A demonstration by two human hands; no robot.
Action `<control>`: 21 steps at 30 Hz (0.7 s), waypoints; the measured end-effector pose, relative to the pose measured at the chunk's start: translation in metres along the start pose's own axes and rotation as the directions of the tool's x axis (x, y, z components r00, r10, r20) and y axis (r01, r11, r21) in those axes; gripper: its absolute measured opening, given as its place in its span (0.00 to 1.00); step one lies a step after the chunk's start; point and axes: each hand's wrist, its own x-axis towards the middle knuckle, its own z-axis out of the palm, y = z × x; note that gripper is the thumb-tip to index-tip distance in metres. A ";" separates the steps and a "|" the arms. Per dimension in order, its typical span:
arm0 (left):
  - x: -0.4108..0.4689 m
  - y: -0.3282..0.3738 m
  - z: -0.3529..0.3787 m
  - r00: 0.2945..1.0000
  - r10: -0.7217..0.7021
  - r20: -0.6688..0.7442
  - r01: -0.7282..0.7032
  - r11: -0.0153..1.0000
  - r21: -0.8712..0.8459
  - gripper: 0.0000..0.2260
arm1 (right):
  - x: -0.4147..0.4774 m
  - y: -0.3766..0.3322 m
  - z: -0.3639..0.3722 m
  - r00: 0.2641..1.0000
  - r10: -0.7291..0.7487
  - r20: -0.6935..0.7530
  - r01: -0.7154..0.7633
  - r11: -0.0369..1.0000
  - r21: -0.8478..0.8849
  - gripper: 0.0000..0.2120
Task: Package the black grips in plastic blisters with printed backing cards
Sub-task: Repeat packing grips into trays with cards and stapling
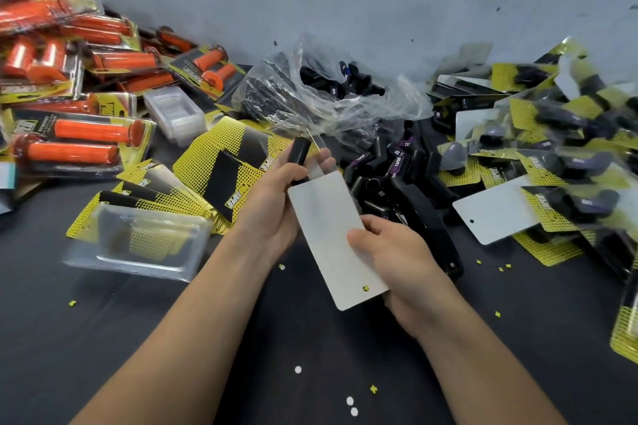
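Observation:
A backing card [331, 238] is held with its blank white side up, slanting from the centre toward the lower right. My right hand [390, 262] pinches its right edge, thumb on top. My left hand [276, 207] grips the upper left of the pack, where a black grip [299, 152] sticks up beside a clear plastic blister [324, 159] behind the card. Loose black grips [390, 172] lie heaped just beyond my hands. Yellow-and-black printed cards [221, 162] are fanned out to the left.
Empty clear blisters [138, 241] lie at the left, with another stack [174, 112] farther back. Packed orange grips [79, 138] pile up at far left. A clear bag of black grips [321, 93] sits at the back. Finished black packs [552, 155] are heaped at the right.

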 end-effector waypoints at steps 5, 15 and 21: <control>-0.002 -0.003 0.003 0.999 -0.020 -0.026 0.026 0.961 0.274 0.19 | 0.001 0.002 -0.003 0.988 -0.144 -0.055 0.129 0.966 -0.222 0.12; -0.007 -0.018 0.004 0.998 0.027 -0.059 0.017 0.772 0.636 0.30 | 0.005 0.008 -0.005 0.972 -0.222 -0.080 0.201 0.957 -0.211 0.03; -0.010 -0.020 -0.001 0.918 0.359 -0.168 -0.075 0.574 0.815 0.11 | 0.010 0.008 -0.012 0.950 -0.217 -0.226 0.188 0.972 -0.140 0.10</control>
